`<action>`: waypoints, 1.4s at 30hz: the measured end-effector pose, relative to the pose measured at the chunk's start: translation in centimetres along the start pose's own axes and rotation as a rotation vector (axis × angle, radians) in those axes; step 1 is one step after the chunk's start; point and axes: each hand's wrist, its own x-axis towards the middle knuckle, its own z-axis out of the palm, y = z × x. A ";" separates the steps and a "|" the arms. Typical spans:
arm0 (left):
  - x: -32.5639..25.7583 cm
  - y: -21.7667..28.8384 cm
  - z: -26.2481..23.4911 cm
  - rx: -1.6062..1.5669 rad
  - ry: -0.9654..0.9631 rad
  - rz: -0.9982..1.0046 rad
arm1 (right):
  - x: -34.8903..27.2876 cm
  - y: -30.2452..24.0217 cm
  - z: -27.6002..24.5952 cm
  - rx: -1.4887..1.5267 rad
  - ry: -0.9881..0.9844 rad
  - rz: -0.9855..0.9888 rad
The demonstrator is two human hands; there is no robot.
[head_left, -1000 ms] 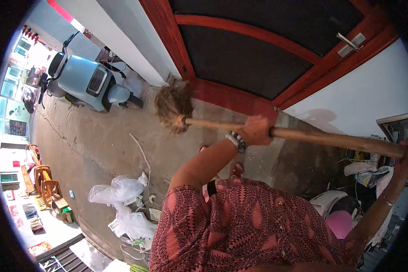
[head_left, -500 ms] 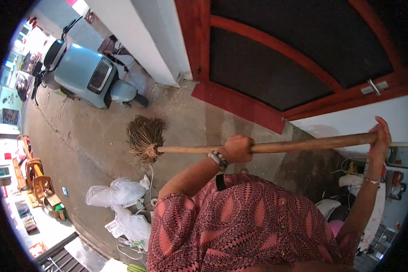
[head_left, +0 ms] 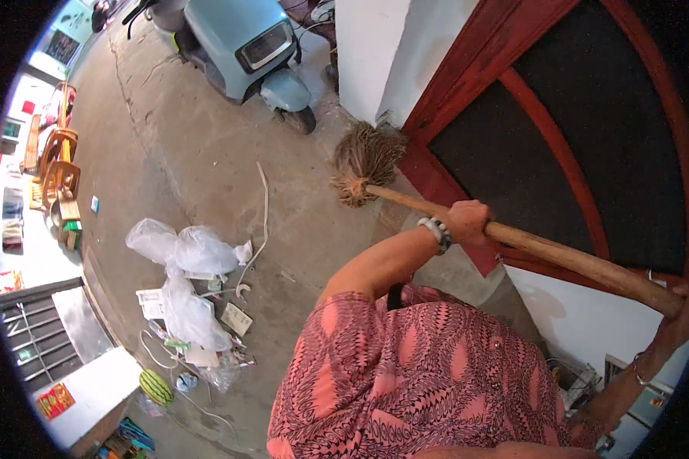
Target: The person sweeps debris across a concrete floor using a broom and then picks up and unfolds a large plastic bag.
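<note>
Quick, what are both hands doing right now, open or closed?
Left hand: closed, holding the wooden broom handle.
Right hand: at the top end of the wooden broom handle; whether its fingers are closed cannot be told.

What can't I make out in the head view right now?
- Right hand, head view: exact finger placement at the end of the handle; dim and small by the dark rim.
- Left hand, head view: fingertips; its own back hides them.
- Scooter, head view: its upper part; cut off by the top edge.
- Bags, head view: whatever lies beneath; the plastic covers it.
</note>
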 end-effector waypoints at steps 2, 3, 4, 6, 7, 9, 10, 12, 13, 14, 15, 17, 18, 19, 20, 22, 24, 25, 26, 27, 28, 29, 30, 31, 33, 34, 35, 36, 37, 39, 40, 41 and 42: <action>-1.3 -0.7 -1.4 0.003 -0.042 0.033 | -1.9 10.5 -7.9 -0.319 -0.136 0.077; -2.4 -1.9 -1.2 0.017 -0.081 -0.051 | -3.0 11.4 -5.9 -0.146 -0.186 0.094; -3.8 -3.7 -1.1 0.032 -0.117 -0.135 | -3.8 11.6 -1.8 0.029 -0.234 0.107; -8.0 -8.3 -0.8 0.085 -0.293 -0.366 | -8.6 11.8 7.3 0.025 -0.323 -0.013; -9.9 -9.6 -1.2 0.153 -0.353 -0.490 | -11.2 11.1 10.8 0.178 -0.389 0.148; -13.4 -12.4 -1.7 0.193 -0.338 -0.584 | -15.1 8.7 15.3 0.363 -0.434 0.232; -14.4 -12.8 -1.9 0.212 -0.393 -0.638 | -16.8 8.4 15.8 0.489 -0.565 0.529; -15.5 -12.7 -1.5 0.249 -0.388 -0.648 | -16.2 6.8 16.5 0.610 -0.553 0.750; -15.8 -12.4 -1.5 0.277 -0.374 -0.658 | -16.5 8.0 16.3 0.611 -0.501 0.772; -14.9 -10.9 -1.7 0.286 -0.378 -0.667 | -16.8 9.4 16.1 0.613 -0.453 0.795; -13.3 -9.0 -1.3 0.301 -0.394 -0.643 | -15.8 10.9 14.7 0.548 -0.466 0.788; -9.0 -4.2 -2.0 0.269 -0.429 -0.595 | -14.9 15.9 11.0 0.365 -0.337 0.713; -7.0 -2.1 -1.8 0.225 -0.452 -0.581 | -15.0 19.8 8.8 0.198 -0.303 0.467; -6.0 -2.1 0.3 0.204 -0.374 -0.521 | -13.2 20.2 7.1 0.133 -0.260 0.409; -4.3 -0.8 1.1 0.178 -0.365 -0.435 | -12.6 23.1 4.6 0.131 -0.236 0.457; -0.8 0.4 3.6 0.155 -0.308 -0.293 | -11.0 25.9 0.2 0.264 -0.155 0.515; 1.6 1.3 5.1 0.142 -0.302 -0.242 | -8.1 24.7 -2.7 0.129 -0.192 0.639; 2.9 2.3 4.9 0.121 -0.347 -0.228 | -7.7 23.4 -3.6 0.082 -0.208 0.590; 3.4 2.0 5.8 0.122 -0.341 -0.230 | -7.4 22.5 -3.7 0.046 -0.229 0.536; 3.0 1.2 6.9 0.075 -0.341 -0.251 | -7.1 22.0 -2.7 0.073 -0.232 0.517; 3.0 1.1 6.9 0.009 -0.360 -0.247 | -6.6 21.0 -2.3 0.089 -0.209 0.567; 2.8 2.0 6.0 0.036 -0.427 -0.310 | -6.0 20.2 -1.7 0.104 -0.187 0.616; 2.0 1.2 5.8 0.029 -0.420 -0.308 | -5.8 19.7 -0.9 0.100 -0.191 0.608; 1.0 0.1 5.8 0.009 -0.428 -0.318 | -5.8 19.2 0.4 0.138 -0.267 0.560; -0.9 -2.4 3.8 -0.003 -0.463 -0.318 | -6.6 17.9 3.4 0.171 -0.343 0.504; -2.3 -4.3 3.2 -0.010 -0.452 -0.314 | -7.3 16.8 5.3 0.186 -0.345 0.519; -3.7 -6.6 3.2 0.016 -0.437 -0.342 | -8.1 15.7 7.2 0.202 -0.347 0.533; -5.0 -8.7 2.6 0.042 -0.420 -0.374 | -8.6 14.7 9.3 0.221 -0.353 0.546; -6.3 -10.1 1.3 0.033 -0.408 -0.380 | -9.1 12.8 11.2 0.225 -0.344 0.636; -9.1 -13.2 -2.1 0.066 -0.448 -0.379 | -10.5 8.1 15.1 0.285 -0.329 0.813; -10.5 -15.2 -3.8 0.091 -0.450 -0.373 | -12.6 8.8 16.6 0.296 -0.340 0.837; -12.5 -17.2 -5.2 0.113 -0.453 -0.383 | -12.8 5.4 18.9 0.310 -0.385 0.949; -14.3 -19.0 -6.8 0.154 -0.500 -0.435 | -13.9 3.1 20.9 0.358 -0.436 0.921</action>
